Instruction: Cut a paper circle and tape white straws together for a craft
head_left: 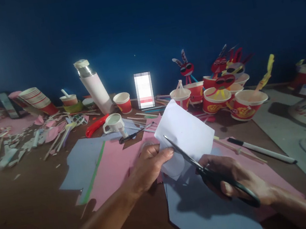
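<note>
A sheet of white paper [188,130] is held up over the middle of the table. My left hand [152,165] pinches its lower left edge between thumb and fingers. In my right hand [232,175] is a pair of black-handled scissors [187,158], fingers through the loops. The blades lie across the paper and point up and left, with the tip close to my left thumb. Part of the paper hangs below the blades. Blue-grey paper [203,215] lies underneath, with pink paper [118,170] to its left.
Behind stand a white flask [95,88], a paper cup [122,103] and a small mug [113,123]. Decorated cups [217,99] crowd the back right. A marker pen [263,151] lies right of my hands. Paper scraps [51,132] cover the left side.
</note>
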The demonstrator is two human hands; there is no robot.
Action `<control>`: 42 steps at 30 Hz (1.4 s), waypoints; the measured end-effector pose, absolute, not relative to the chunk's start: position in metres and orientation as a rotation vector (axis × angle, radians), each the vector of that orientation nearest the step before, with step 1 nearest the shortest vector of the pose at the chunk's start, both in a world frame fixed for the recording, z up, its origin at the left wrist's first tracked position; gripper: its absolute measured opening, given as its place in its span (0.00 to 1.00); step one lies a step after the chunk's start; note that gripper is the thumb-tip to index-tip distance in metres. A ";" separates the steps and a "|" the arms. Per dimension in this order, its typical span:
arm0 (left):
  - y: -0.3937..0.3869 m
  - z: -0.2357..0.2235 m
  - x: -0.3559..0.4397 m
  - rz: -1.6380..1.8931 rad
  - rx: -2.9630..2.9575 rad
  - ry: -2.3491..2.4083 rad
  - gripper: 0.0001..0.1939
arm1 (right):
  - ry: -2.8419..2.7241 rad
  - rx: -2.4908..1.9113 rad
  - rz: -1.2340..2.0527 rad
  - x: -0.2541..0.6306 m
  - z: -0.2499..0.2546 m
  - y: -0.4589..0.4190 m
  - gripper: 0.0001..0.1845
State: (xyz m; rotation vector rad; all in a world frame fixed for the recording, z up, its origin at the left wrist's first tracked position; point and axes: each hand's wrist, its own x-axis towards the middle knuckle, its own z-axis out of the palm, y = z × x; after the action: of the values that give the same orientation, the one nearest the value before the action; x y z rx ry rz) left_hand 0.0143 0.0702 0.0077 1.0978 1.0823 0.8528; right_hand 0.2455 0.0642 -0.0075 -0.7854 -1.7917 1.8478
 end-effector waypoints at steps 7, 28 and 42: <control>0.071 0.008 0.012 0.828 1.112 1.096 0.15 | -1.796 -0.817 1.851 0.245 -0.006 0.065 0.29; 0.072 0.008 0.015 0.827 1.075 1.112 0.16 | -1.752 -0.876 1.862 0.246 -0.010 0.062 0.31; 0.073 0.008 0.017 0.853 0.954 1.048 0.11 | -1.805 -0.838 1.873 0.249 -0.013 0.064 0.29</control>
State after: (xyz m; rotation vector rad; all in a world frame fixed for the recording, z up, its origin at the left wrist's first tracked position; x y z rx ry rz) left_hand 0.0170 0.0730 0.0085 0.9536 1.0481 0.8527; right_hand 0.2488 0.0643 -0.0135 -0.8385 -1.8054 1.8729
